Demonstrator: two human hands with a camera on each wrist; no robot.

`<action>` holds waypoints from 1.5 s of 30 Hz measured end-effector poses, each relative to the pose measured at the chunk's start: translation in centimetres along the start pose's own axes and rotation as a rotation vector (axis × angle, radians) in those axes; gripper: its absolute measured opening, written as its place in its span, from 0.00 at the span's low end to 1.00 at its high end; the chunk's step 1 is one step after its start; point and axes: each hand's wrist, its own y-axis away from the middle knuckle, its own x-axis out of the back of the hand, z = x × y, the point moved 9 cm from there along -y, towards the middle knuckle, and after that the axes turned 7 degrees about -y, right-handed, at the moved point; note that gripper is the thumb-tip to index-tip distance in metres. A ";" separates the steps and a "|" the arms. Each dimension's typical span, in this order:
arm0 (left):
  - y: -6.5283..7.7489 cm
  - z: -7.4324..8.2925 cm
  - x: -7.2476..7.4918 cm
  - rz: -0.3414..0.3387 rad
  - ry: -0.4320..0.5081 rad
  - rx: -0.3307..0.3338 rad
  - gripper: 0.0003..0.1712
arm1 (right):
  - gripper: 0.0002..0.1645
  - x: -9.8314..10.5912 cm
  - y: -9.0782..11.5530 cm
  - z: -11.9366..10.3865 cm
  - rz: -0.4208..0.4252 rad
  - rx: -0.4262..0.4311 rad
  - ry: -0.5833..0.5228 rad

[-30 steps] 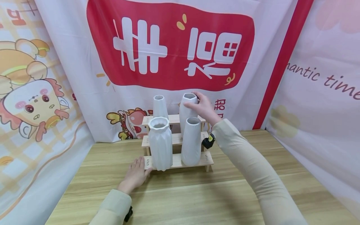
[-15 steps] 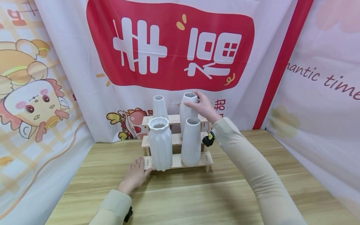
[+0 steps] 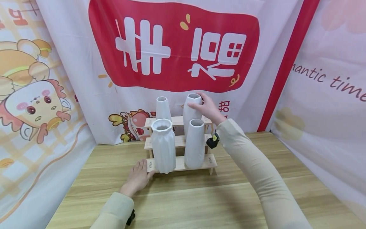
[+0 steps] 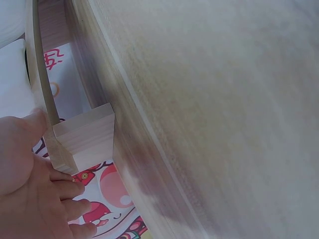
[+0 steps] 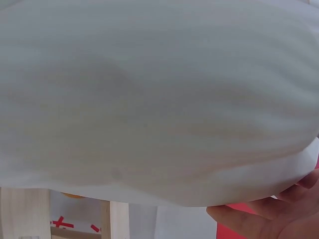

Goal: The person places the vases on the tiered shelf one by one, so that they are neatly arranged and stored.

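My right hand (image 3: 208,108) grips a tall white vase (image 3: 190,116) near its rim, at the back right of a three-tiered wooden stand (image 3: 180,141). In the right wrist view the pale vase wall (image 5: 149,109) fills most of the picture, with fingertips (image 5: 234,219) against it. A front vase hides its base. My left hand (image 3: 137,178) holds the left end of the lowest step, thumb against its front edge; the left wrist view shows that board end (image 4: 64,149) between thumb and fingers. A fluted white vase (image 3: 163,149) and a smooth one (image 3: 195,148) stand on this step.
A narrow white vase (image 3: 163,109) stands at the back left of the stand. Beneath it all is a wood-grain table (image 3: 183,200). Printed cloth (image 3: 177,44) hangs close behind, and more cloth borders the left and right sides.
The vase in my right hand has shifted very slightly up and to the right, the hand moving with it. My left hand and the other vases keep their places.
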 end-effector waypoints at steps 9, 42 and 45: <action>-0.2 0.0 -0.1 -0.008 -0.001 0.002 0.39 | 0.41 0.1 0.1 -0.1 -0.012 0.013 0.001; -0.1 -0.1 -0.1 -0.018 -0.005 0.004 0.39 | 0.47 1.3 1.4 1.5 -0.062 -0.015 0.001; -0.1 -0.1 -0.1 -0.015 -0.008 0.001 0.39 | 0.50 1.8 1.7 1.9 -0.052 -0.029 0.028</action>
